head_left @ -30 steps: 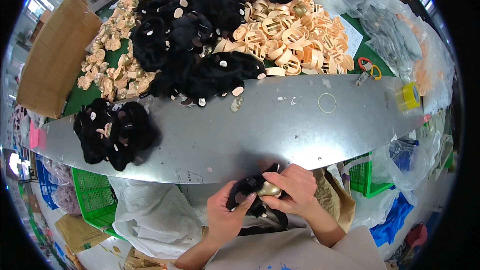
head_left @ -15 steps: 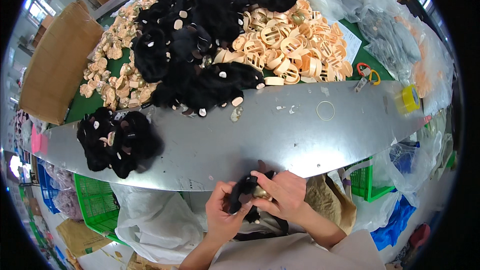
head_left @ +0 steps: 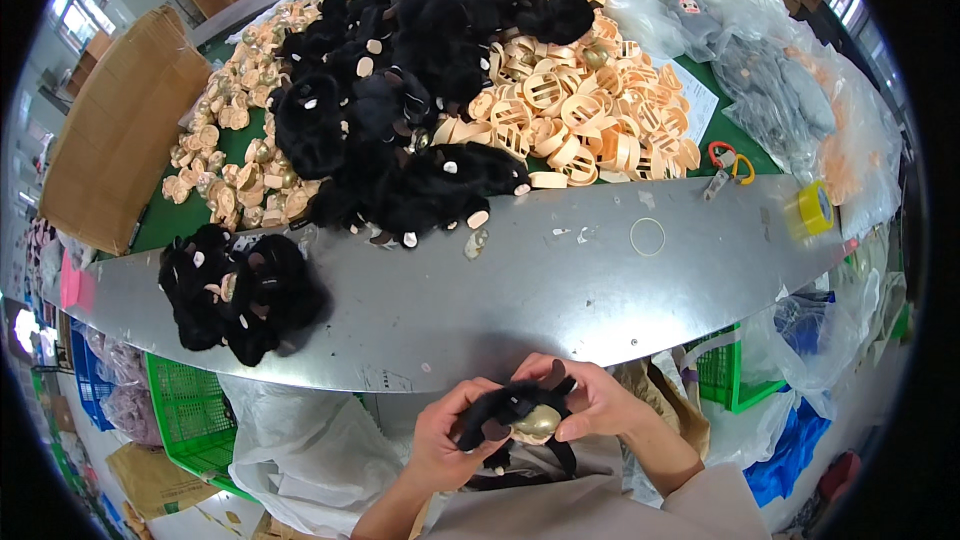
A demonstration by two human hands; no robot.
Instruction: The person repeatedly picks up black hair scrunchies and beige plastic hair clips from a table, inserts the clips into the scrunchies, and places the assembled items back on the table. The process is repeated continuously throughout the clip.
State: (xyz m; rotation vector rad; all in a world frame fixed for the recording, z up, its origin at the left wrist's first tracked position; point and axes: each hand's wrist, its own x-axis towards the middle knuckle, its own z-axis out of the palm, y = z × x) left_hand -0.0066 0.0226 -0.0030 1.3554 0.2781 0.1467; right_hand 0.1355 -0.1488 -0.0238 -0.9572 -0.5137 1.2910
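Observation:
A small black plush toy (head_left: 492, 410) with brown ears is held between my two hands, just off the table's front edge. Out of its opening bulges a shiny gold rounded shell (head_left: 538, 424), with a bit of peach plastic at its lower rim. My left hand (head_left: 440, 440) grips the plush on its left side, fingers behind it. On the other side my right hand (head_left: 606, 404) is closed round the toy, thumb beside the gold shell. More black plush toys (head_left: 240, 290) lie together at the table's left front, one with a peach part showing.
Black plush toys (head_left: 420, 50) are heaped at the back of the metal table (head_left: 520, 280). Peach plastic rings (head_left: 600, 120) lie to their right, peach-and-gold pieces (head_left: 230, 175) to their left. Scissors (head_left: 729, 162) and yellow tape (head_left: 815, 207) sit at right. Green crates (head_left: 185, 410) stand below.
My right hand has moved from over the gold shell to the toy's right side, uncovering the shell. The toy has turned and sits slightly lower. The view has tilted a little.

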